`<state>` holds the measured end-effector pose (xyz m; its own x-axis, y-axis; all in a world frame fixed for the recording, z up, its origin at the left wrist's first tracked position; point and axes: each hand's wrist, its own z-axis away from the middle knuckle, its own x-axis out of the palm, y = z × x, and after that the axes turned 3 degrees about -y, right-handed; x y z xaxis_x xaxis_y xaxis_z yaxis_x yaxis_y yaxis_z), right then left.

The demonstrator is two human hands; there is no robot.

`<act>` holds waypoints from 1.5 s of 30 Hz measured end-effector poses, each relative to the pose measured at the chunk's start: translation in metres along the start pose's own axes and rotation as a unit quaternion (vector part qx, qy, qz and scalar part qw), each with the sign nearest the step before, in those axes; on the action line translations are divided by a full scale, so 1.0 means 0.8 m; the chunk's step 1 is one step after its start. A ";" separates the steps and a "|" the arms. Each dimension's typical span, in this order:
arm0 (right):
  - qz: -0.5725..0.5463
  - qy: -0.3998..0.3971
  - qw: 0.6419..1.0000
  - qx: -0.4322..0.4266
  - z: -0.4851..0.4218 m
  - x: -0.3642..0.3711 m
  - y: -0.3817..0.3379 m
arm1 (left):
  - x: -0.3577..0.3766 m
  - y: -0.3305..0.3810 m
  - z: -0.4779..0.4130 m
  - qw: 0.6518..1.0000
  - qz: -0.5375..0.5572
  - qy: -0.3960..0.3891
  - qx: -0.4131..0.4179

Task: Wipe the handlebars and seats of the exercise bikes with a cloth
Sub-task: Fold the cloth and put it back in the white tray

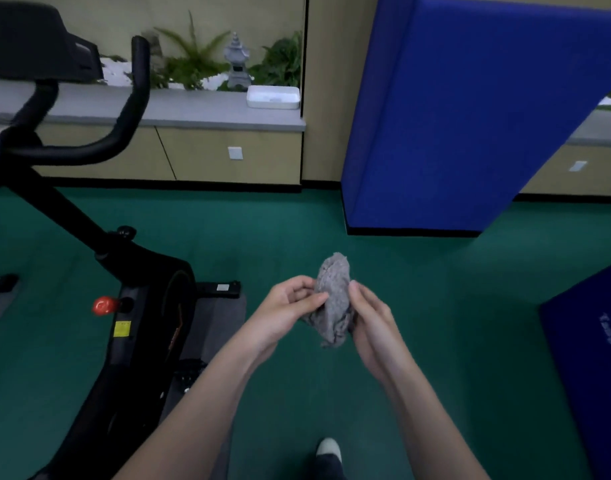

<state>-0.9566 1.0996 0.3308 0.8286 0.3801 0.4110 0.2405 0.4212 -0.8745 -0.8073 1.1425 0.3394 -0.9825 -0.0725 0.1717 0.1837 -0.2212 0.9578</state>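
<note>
Green floor (297,220) | left hand (286,306), right hand (373,320) grip cloth (333,299) | tray (273,97) on ledge (193,109)

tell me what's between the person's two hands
In the head view, the grey cloth lies between them. The left hand pinches one side and the right hand holds the other, above the green floor.
</note>
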 end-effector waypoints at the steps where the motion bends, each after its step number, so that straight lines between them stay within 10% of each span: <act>1: 0.009 -0.049 0.998 0.023 -0.011 -0.010 -0.013 | 0.004 0.007 -0.013 1.000 0.003 -0.007 0.002; 24: 0.069 -0.119 0.990 0.014 -0.401 -0.011 -0.140 | -0.156 0.129 -0.329 0.986 -0.023 0.162 0.028; 31: 0.113 -0.193 0.974 0.023 -0.519 -0.008 -0.174 | -0.218 0.190 -0.427 0.913 -0.319 0.233 0.101; 45: 0.180 -0.200 0.962 0.056 -0.768 0.021 -0.255 | -0.293 0.271 -0.620 0.922 -0.332 0.165 0.108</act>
<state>-0.6812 0.5140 0.3573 0.5823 0.7946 0.1720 -0.0999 0.2799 -0.9548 -0.5219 0.6295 0.3925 -0.8062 -0.2915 -0.5148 -0.5009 -0.1267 0.8562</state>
